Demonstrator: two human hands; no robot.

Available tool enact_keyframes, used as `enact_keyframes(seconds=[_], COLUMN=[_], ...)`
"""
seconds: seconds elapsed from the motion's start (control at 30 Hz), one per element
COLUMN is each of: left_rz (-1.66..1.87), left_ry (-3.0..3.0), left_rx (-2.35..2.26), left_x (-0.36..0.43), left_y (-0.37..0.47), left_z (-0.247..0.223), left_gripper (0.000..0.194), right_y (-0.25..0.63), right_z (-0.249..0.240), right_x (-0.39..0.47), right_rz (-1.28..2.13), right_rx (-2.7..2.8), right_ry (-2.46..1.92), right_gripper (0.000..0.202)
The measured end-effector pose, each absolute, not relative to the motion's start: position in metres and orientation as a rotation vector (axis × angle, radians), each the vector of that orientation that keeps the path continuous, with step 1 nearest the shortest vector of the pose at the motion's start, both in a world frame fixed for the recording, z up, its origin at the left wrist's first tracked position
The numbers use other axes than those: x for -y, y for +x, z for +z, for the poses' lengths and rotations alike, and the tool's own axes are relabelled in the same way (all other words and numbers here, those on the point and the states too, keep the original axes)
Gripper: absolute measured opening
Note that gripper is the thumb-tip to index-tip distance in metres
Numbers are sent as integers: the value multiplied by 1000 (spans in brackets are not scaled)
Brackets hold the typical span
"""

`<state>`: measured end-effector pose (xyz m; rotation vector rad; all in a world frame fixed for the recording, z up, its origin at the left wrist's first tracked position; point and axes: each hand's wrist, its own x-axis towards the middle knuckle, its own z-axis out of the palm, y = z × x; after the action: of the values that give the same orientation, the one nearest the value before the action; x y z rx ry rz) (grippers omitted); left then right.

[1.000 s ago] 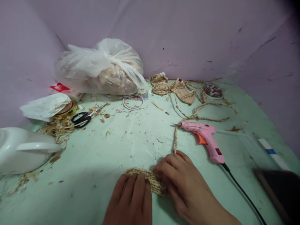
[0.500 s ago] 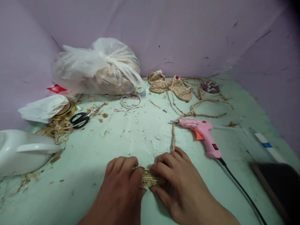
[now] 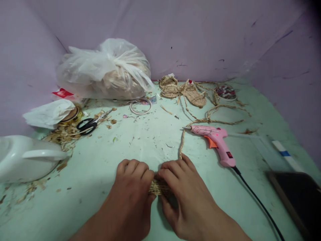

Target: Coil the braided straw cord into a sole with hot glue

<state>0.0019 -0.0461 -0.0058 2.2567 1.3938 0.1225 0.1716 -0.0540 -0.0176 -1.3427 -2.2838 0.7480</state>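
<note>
Between my two hands is a woven piece of coiled straw braid (image 3: pixel 158 187), low at the front of the table. My left hand (image 3: pixel 132 190) has its fingers curled over the left end of the piece. My right hand (image 3: pixel 187 192) grips the right end, thumb below and fingers on top. A straw braid strand (image 3: pixel 182 142) runs from my right hand up toward the back. Most of the piece is hidden by the fingers. A pink glue gun (image 3: pixel 213 135) lies to the right, its nozzle near the strand.
At the back stand a tied plastic bag (image 3: pixel 105 73), small woven straw slippers (image 3: pixel 193 93) and a bowl of small bits (image 3: pixel 226 93). On the left are scissors (image 3: pixel 90 125), a tape roll (image 3: pixel 140 106) and a white jug (image 3: pixel 27 159). A phone-like dark slab (image 3: pixel 296 201) lies right.
Both hands have moved slightly closer together, with the fingers covering more of the woven piece. The strand by my right hand has shifted a little left. The camera view has shifted slightly.
</note>
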Motion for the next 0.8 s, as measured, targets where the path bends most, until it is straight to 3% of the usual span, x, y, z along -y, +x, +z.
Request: enact_keyframes(seconds=[0.17, 0.8], left_rz=[69, 41], left_ry=[2251, 2338], left_rx=[-1396, -1338], left_x=[44, 44], left_y=[2, 4], left_z=[-2, 2], left_gripper=[21, 16], right_y=[167, 165], right_z=[-20, -25], right_x=[52, 48], right_rz=[709, 614], right_rx=[2285, 2286], right_ry=[-1373, -1355], right_gripper=[27, 21])
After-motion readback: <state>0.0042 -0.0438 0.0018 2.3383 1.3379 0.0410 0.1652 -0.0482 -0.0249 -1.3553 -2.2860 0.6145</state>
